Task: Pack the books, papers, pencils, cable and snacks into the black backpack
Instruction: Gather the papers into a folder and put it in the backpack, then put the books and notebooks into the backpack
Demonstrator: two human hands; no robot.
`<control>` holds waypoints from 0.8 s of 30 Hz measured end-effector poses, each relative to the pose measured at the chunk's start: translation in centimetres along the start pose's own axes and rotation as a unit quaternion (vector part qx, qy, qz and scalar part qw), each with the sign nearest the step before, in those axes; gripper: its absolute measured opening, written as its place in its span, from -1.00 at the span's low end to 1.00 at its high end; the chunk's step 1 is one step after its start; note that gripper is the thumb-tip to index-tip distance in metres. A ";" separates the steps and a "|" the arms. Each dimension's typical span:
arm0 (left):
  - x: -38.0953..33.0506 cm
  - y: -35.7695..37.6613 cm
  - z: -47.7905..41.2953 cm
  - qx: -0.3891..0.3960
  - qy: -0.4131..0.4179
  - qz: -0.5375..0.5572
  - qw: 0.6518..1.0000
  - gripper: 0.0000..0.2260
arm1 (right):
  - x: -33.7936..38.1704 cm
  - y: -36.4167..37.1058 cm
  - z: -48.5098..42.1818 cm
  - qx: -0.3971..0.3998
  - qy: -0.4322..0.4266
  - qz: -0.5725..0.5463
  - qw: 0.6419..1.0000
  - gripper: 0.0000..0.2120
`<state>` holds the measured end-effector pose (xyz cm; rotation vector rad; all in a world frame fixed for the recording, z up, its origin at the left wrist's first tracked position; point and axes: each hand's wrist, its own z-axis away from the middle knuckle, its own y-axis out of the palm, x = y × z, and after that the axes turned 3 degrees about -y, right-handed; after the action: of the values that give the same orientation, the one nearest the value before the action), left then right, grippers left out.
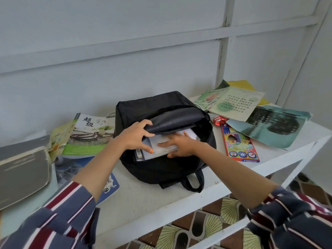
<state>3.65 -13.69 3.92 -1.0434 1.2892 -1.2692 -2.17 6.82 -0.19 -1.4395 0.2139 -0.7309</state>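
The left hand (136,134) grips the black backpack (161,169)'s flap open; the right hand (179,145) presses white papers (161,143) inside, mid-shelf.

- Black backpack (161,169): lying flat on the white counter (143,200), main compartment unzipped, top flap lifted, carry loop toward the near edge.
- White papers (158,144): stacked inside the open compartment, a dark-edged book partly visible at their left.
- Books (91,133): overlapping pile left of the backpack, topmost with a green and white cover.
- Pencil box (239,142): colourful, flat, just right of the backpack.
- Red snack packet (219,120): behind the pencil box, partly under loose printed sheets (233,103) fanned out at the right.
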 end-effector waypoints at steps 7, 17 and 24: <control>-1.6 -1.5 -0.2 0.101 -0.040 0.062 0.992 -0.79 | 0.5 -1.1 3.0 -0.015 0.011 -0.047 0.999 -0.44; -3.3 -0.3 -1.7 -0.096 -0.006 0.164 0.982 -0.52 | 0.3 -2.5 5.8 -0.056 0.025 -0.128 0.990 -0.50; -2.6 2.3 -2.3 0.030 -0.051 0.125 0.990 -0.45 | 0.4 -1.7 5.6 -0.101 0.027 -0.147 0.984 -0.54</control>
<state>1.79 -10.68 1.75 -0.8641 1.2519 -1.0450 0.71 11.27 2.37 -1.6664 0.1197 -1.0125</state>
